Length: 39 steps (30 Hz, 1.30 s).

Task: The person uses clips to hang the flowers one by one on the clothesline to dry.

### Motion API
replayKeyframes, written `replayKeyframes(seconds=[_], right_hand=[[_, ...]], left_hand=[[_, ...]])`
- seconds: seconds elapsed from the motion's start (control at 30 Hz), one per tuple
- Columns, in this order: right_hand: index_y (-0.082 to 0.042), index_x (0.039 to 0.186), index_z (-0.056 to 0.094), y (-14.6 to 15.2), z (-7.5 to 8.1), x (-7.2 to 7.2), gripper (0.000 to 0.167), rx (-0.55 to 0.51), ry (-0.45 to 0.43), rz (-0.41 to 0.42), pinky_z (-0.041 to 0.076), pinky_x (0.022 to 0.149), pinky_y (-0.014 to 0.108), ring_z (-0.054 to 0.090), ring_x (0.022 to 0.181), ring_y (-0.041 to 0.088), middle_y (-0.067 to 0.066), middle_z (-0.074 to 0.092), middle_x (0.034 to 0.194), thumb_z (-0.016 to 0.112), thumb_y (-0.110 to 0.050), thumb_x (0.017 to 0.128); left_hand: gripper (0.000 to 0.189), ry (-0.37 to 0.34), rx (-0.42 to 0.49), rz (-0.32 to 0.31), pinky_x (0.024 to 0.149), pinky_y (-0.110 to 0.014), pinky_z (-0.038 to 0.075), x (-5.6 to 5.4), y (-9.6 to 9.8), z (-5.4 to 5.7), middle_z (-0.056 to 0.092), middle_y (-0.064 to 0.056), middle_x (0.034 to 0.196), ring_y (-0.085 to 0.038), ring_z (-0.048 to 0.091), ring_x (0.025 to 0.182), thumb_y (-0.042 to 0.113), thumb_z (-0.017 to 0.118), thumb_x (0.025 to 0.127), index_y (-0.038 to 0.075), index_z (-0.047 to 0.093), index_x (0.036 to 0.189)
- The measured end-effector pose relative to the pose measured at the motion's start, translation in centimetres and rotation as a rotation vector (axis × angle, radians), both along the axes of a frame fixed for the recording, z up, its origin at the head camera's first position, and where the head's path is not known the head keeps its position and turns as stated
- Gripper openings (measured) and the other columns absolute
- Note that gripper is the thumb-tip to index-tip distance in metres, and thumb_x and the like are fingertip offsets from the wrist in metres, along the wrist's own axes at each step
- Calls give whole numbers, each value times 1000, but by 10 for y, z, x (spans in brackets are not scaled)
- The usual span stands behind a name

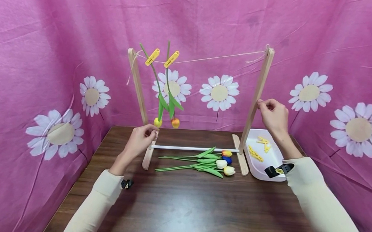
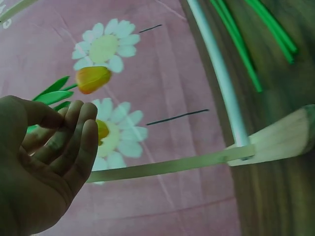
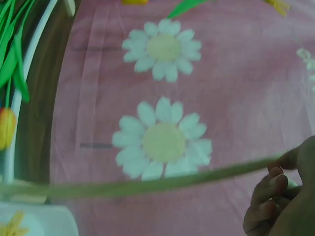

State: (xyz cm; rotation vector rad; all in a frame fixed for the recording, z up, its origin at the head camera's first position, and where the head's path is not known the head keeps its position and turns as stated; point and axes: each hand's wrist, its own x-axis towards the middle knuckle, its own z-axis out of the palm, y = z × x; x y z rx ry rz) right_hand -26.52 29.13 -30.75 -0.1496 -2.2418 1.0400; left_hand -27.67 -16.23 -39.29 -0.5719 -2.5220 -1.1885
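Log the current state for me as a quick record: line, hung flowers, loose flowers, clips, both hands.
Line: string tied between left post and right post
Hung: yellow tulip and orange tulip, heads down, each by a yellow clip
Loose: four tulips on the table, heads toward the right post
Spare clips: several, in the white tray
Left hand: near left post, fingers loosely curled, nothing seen in it
Right hand: fingertips at right post; grip unclear

The table [image 1: 181, 212] looks glossy wood, posts [image 1: 261, 77] matt wood, backdrop [image 1: 190, 22] creased cloth, tray [image 1: 257, 171] smooth plastic.
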Motion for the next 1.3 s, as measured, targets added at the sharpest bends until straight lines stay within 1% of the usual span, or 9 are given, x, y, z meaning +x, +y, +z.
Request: replayKeyframes(seconds=[0.17, 0.3, 0.4, 0.5, 0.63, 0.73, 0.93, 1.1, 1.3], right_hand=[[1, 83, 75, 16, -10, -5, 50, -23, 13, -38, 35, 66, 22, 44, 55, 0, -33, 46, 51, 64, -43, 104], [2, 81, 73, 28, -18, -7, 48, -38, 0, -69, 37, 84, 26, 45, 57, 0, -34, 45, 49, 61, -39, 104], [1, 84, 74, 39, -23, -10, 49, 54, -91, -65, 39, 81, 33, 47, 61, 6, -29, 48, 50, 57, -40, 105], [-2, 89, 75, 50, -31, -15, 50, 174, -199, -38, 39, 66, 36, 53, 59, 12, -14, 59, 56, 53, -43, 107], [-5, 94, 74, 64, -47, -22, 48, 295, -344, 24, 40, 60, 35, 61, 56, 17, 5, 69, 68, 52, -45, 109], [-5, 90, 71, 74, -59, -29, 46, 375, -449, 91, 41, 57, 36, 63, 60, 19, 7, 68, 69, 52, -44, 109], [-8, 90, 67, 86, -81, -38, 34, 519, -611, 198, 43, 60, 39, 63, 67, 23, 6, 65, 69, 57, -35, 107], [-5, 101, 71, 90, -96, -42, 24, 588, -728, 289, 49, 57, 40, 68, 66, 22, 9, 71, 82, 64, -28, 102], [-5, 102, 70, 88, -109, -46, 19, 632, -892, 412, 55, 52, 34, 71, 67, 23, 16, 72, 90, 67, -23, 98]], left_hand=[[19, -78, 3, -54, 63, -22, 56, -1, -4, -15, 78, -13, 86, -16, 73, 72, 1, 59, 101, 0, 76, 108], [19, -146, 8, -76, 68, -25, 60, 0, -6, -25, 78, -15, 88, -21, 75, 74, 1, 58, 102, 0, 76, 110], [20, -185, 11, -84, 69, -26, 62, 0, -7, -31, 77, -14, 87, -22, 76, 74, 1, 57, 102, -1, 75, 111], [21, -216, -4, -103, 68, -25, 61, 0, -8, -37, 77, -16, 88, -26, 76, 75, 1, 57, 102, -4, 75, 113], [20, -251, -45, -151, 68, -23, 61, 0, -10, -47, 78, -20, 91, -36, 77, 80, 0, 58, 103, -5, 75, 113], [17, -272, -83, -198, 69, -23, 59, 0, -10, -53, 78, -21, 93, -38, 76, 82, -1, 60, 103, -2, 75, 111], [16, -317, -192, -282, 62, -22, 52, 2, -7, -64, 78, -17, 95, -23, 71, 74, 0, 63, 101, -3, 75, 111], [13, -282, -298, -345, 71, -23, 55, 5, -1, -76, 79, -9, 94, -6, 65, 80, 0, 67, 99, -1, 77, 107], [8, -294, -400, -380, 76, -23, 56, 12, 7, -85, 75, -3, 93, -8, 66, 84, 4, 77, 94, 5, 77, 102]])
